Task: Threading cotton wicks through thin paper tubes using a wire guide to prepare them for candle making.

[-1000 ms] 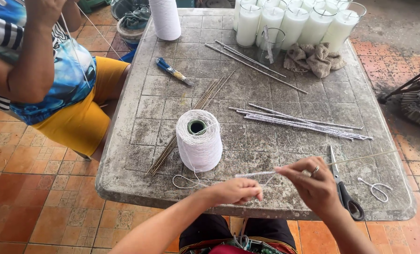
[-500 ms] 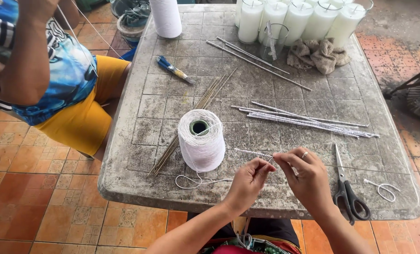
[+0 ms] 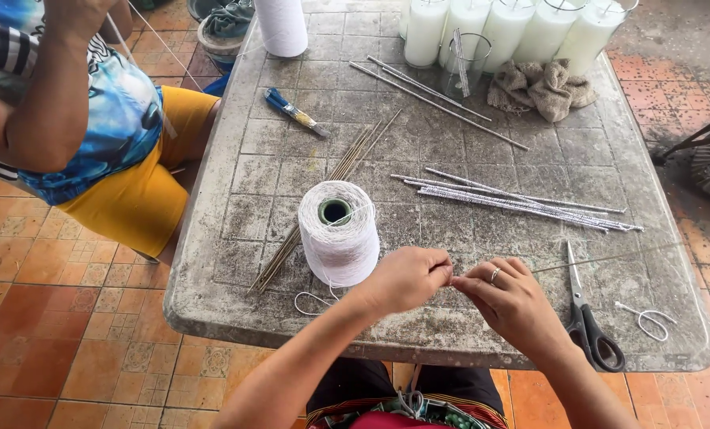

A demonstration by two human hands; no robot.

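The left hand (image 3: 402,278) and right hand (image 3: 507,300) meet fingertip to fingertip just above the near edge of the surface (image 3: 236,206), both pinched shut on one thin stick (image 3: 601,258) that runs out to the right of the right hand; white string (image 3: 313,300) trails from the left hand in a small loop toward the spool of white string (image 3: 338,233) standing just left of it. To wind well, I judge the string wants steady tension and the stick turned in small pinches, so the turns sit tight side by side. Black-handled scissors (image 3: 585,318) lie just right of the right hand, with a snipped loop of string (image 3: 647,320) beyond them. Farther from the hands lies a bundle of already wrapped sticks (image 3: 522,205), with bare sticks (image 3: 323,202) past the spool. At the far edge stand white candles in glass jars (image 3: 530,32), unlabelled as far as I can tell, beside a crumpled rag (image 3: 539,89). A second person (image 3: 92,127) sits off to the left.
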